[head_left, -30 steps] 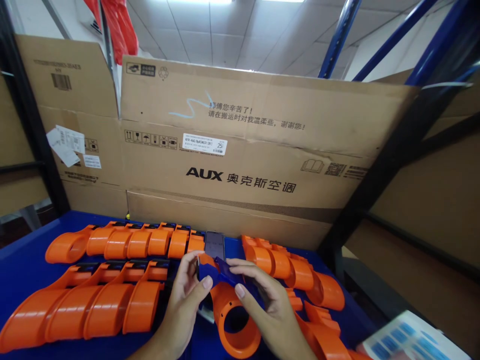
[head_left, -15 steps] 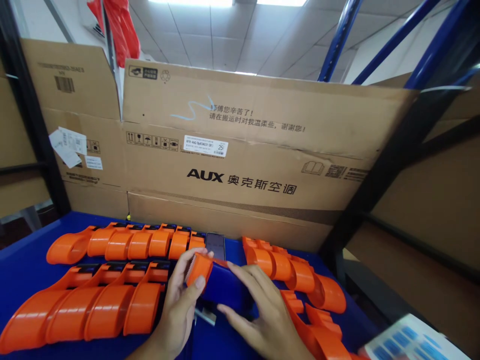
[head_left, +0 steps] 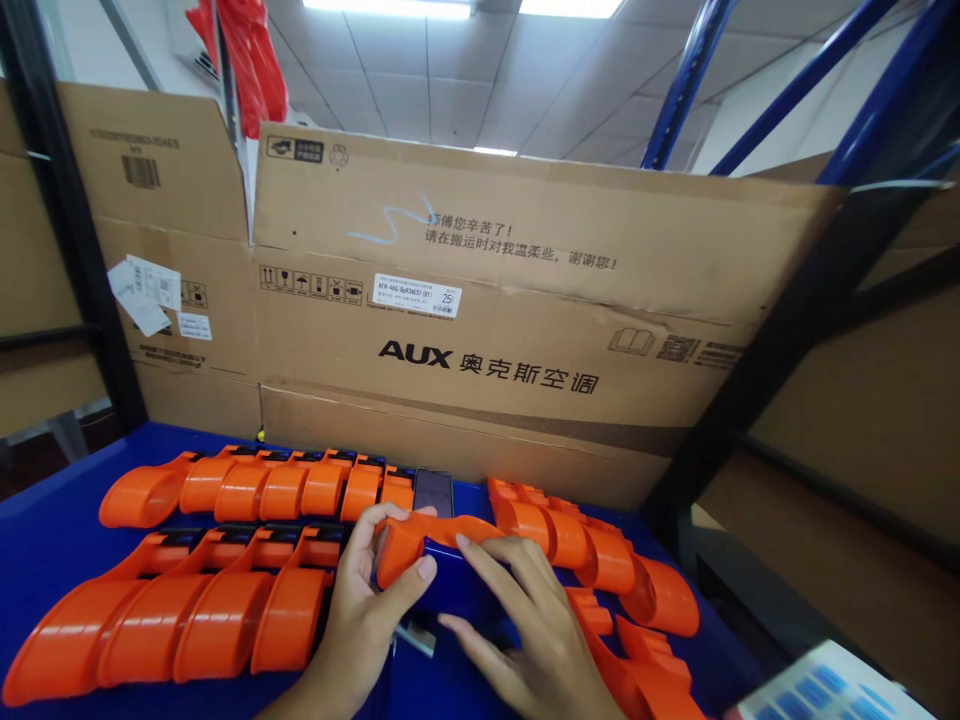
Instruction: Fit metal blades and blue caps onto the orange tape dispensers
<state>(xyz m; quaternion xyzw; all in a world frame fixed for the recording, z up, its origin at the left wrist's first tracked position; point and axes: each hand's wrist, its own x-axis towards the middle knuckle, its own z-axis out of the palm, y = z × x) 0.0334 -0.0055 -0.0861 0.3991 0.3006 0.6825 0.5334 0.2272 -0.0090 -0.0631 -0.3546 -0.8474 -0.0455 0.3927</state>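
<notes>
An orange plastic tape dispenser point(head_left: 405, 550) lies over a glossy blue block point(head_left: 454, 580) in front of me; whether the block is held or fixed cannot be told. My left hand point(head_left: 375, 600) is closed on the dispenser's left end, thumb in front and fingers behind. From the right, my right hand point(head_left: 525, 610) curls around the two pieces. Its fingertips press at the edge where orange meets blue, and its thumb is lower down, apart from the fingers. A small metal piece point(head_left: 416, 638) shows beneath the block.
Two rows of similar orange dispensers point(head_left: 217, 620) with black parts lie on the left of the blue table point(head_left: 45, 520). More orange dispensers point(head_left: 607, 560) line the right. A dark flat object point(head_left: 433, 492) lies behind. Cardboard point(head_left: 450, 400) walls the back; a white-and-blue box point(head_left: 825, 690) is front right.
The orange dispenser has turned in my hands: its toothed end no longer shows and its long upper side now spans above the blue block. The view has shifted slightly.
</notes>
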